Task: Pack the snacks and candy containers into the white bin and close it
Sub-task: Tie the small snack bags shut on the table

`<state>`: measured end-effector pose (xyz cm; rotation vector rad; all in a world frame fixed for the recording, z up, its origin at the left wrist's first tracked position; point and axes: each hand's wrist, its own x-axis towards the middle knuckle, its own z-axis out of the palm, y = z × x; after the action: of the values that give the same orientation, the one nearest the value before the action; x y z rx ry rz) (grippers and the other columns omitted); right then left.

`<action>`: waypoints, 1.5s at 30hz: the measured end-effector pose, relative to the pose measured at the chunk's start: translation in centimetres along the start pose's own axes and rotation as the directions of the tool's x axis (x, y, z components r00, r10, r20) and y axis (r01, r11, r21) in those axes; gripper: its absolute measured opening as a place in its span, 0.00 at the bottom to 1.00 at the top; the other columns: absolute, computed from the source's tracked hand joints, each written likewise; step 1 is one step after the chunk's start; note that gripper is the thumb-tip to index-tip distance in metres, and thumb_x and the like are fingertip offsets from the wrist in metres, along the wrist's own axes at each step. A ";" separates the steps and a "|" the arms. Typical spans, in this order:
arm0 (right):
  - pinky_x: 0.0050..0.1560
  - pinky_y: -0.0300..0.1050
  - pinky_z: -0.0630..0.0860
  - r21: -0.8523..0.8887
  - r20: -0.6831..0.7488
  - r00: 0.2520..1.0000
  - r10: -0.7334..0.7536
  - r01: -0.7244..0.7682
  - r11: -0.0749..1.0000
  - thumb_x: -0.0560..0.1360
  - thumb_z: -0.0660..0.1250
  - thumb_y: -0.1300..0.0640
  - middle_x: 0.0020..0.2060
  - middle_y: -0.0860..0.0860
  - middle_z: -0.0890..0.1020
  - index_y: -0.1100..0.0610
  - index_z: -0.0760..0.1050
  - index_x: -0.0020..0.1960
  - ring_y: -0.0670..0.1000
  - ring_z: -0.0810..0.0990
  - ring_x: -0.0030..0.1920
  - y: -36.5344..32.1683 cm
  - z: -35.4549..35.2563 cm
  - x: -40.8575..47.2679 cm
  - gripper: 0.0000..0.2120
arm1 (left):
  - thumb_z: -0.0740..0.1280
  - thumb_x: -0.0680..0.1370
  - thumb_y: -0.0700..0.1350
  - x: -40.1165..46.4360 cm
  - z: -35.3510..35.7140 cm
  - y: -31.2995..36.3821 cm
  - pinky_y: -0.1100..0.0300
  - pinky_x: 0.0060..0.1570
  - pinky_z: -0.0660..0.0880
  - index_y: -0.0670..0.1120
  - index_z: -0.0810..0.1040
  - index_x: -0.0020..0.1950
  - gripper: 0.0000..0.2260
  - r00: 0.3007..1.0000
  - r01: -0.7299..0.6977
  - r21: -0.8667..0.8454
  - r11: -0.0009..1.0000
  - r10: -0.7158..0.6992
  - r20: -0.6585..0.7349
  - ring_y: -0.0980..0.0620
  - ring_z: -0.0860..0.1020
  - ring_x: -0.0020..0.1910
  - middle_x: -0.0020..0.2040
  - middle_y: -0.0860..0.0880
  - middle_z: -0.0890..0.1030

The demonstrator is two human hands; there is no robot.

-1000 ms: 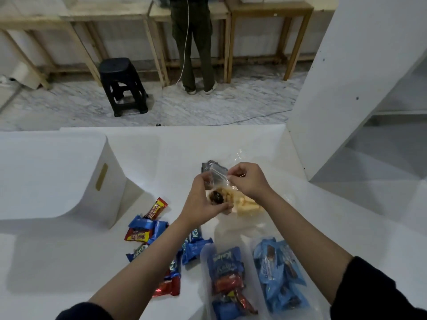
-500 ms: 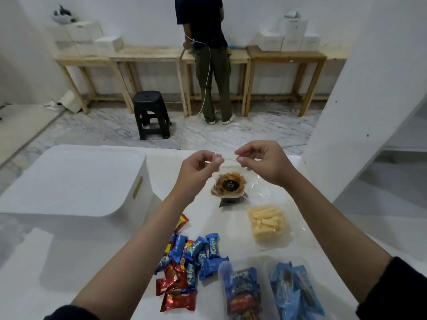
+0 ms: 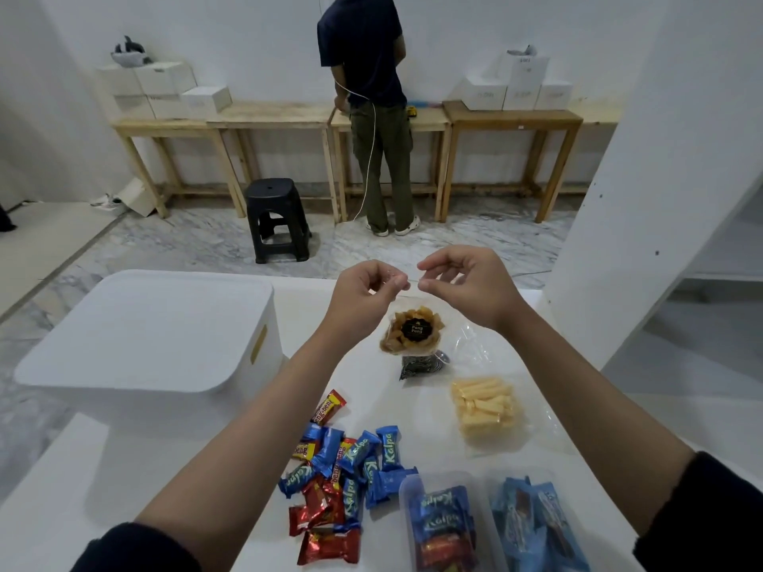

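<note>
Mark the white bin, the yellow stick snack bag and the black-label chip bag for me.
white bin (image 3: 148, 328), head view, middle of its closed lid.
yellow stick snack bag (image 3: 484, 406), head view, on the sticks.
black-label chip bag (image 3: 414, 329), head view, on the label.

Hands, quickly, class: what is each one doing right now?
Left hand: pinching the top edge of the clear snack bag.
Right hand: pinching the same edge.

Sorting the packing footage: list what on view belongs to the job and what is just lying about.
Belongs to the job:
white bin, lid on
loose wrapped candies
two clear candy containers
bag of yellow sticks
Pang Pang chips bag
clear bag top pinched by left hand and right hand

Just lying about:
black stool
wooden benches
white boxes
</note>
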<state>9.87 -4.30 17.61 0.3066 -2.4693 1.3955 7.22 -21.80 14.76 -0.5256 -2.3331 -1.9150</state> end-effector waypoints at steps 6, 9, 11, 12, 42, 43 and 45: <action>0.43 0.38 0.79 -0.012 -0.061 0.994 -0.095 0.094 0.995 0.68 0.75 0.65 0.37 0.51 0.83 0.56 0.81 0.46 0.45 0.81 0.38 -0.5 0.4 0.1 0.09 | 0.66 0.78 0.41 0.5 0.2 1.0 0.69 0.37 0.71 0.51 0.74 0.39 0.08 0.998 -0.061 0.141 0.988 0.059 0.024 0.59 0.74 0.35 0.37 0.54 0.80; 0.42 0.37 0.78 -0.008 -0.085 0.989 -0.124 0.124 0.992 0.68 0.73 0.68 0.36 0.51 0.83 0.58 0.80 0.44 0.47 0.81 0.37 -0.6 0.6 0.1 0.08 | 0.65 0.78 0.40 0.7 0.2 0.9 0.72 0.35 0.69 0.45 0.75 0.42 0.05 0.994 -0.105 0.197 0.975 0.100 0.031 0.63 0.73 0.32 0.36 0.55 0.78; 0.40 0.37 0.77 -0.012 -0.097 0.987 -0.127 0.127 0.992 0.68 0.72 0.69 0.35 0.50 0.81 0.59 0.79 0.42 0.47 0.79 0.36 -0.7 0.7 0.1 0.07 | 0.65 0.78 0.40 0.8 0.3 0.9 0.73 0.35 0.68 0.43 0.75 0.43 0.04 0.991 -0.132 0.219 0.967 0.125 0.047 0.63 0.72 0.32 0.36 0.54 0.77; 0.39 0.38 0.77 -0.016 -0.102 0.987 -0.127 0.126 0.992 0.68 0.72 0.69 0.34 0.50 0.80 0.58 0.78 0.40 0.46 0.78 0.35 -0.8 0.8 0.1 0.07 | 0.65 0.78 0.40 0.8 0.3 1.0 0.73 0.35 0.68 0.43 0.75 0.43 0.05 0.990 -0.136 0.222 0.965 0.127 0.054 0.63 0.72 0.32 0.35 0.54 0.77; 0.37 0.33 0.75 -0.008 -0.015 0.996 -0.084 0.083 0.996 0.68 0.73 0.67 0.36 0.54 0.83 0.56 0.69 0.39 0.44 0.80 0.35 -0.8 0.7 1.2 0.13 | 0.68 0.74 0.37 1.4 -1.2 1.5 0.73 0.38 0.69 0.41 0.78 0.40 0.03 0.971 -0.237 0.240 0.942 0.218 0.103 0.63 0.73 0.34 0.34 0.55 0.76; 0.37 0.32 0.74 -0.022 -0.014 0.995 -0.100 0.100 0.995 0.68 0.73 0.67 0.36 0.53 0.83 0.55 0.69 0.38 0.41 0.78 0.34 -0.7 0.8 1.1 0.14 | 0.68 0.74 0.36 1.4 -1.2 1.6 0.74 0.38 0.69 0.41 0.77 0.41 0.03 0.970 -0.237 0.250 0.939 0.212 0.123 0.64 0.73 0.35 0.35 0.55 0.76; 0.37 0.29 0.71 -0.057 -0.017 0.991 -0.132 0.131 0.990 0.68 0.71 0.68 0.35 0.51 0.82 0.51 0.66 0.36 0.40 0.76 0.33 -0.7 1.1 1.1 0.17 | 0.67 0.75 0.36 1.4 -1.2 1.8 0.75 0.39 0.69 0.41 0.77 0.41 0.03 0.967 -0.235 0.270 0.934 0.197 0.162 0.65 0.73 0.36 0.36 0.56 0.76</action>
<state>8.86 -5.60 18.00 0.4319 -2.4192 1.2678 6.28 -22.32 17.09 -0.8603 -2.4531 -1.4551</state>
